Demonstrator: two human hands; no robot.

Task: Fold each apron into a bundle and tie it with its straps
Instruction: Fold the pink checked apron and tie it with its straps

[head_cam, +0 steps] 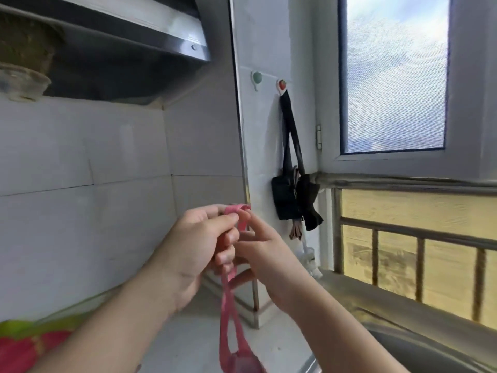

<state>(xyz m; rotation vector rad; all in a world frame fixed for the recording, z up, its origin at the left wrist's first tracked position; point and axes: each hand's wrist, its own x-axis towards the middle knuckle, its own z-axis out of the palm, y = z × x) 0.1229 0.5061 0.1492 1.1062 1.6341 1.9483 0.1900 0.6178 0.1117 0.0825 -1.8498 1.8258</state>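
Note:
A pink apron bundle [239, 363] hangs at the bottom edge from its pink strap loop [228, 300]. My left hand [201, 243] grips the top of the strap, with thumb and fingers curled round it. My right hand [269, 251] pinches the same loop from the right, fingertip at its top. A black apron bundle [290, 200], tied up, hangs by its black strap [291, 130] from a strawberry hook [281, 84] on the white wall. A green hook [256, 78] to its left is bare.
A range hood [107, 36] juts out at the upper left. A window [395, 74] and a railing [419, 254] fill the right. A steel sink [419, 348] lies at the lower right, and a red and green cloth [29, 343] at the lower left.

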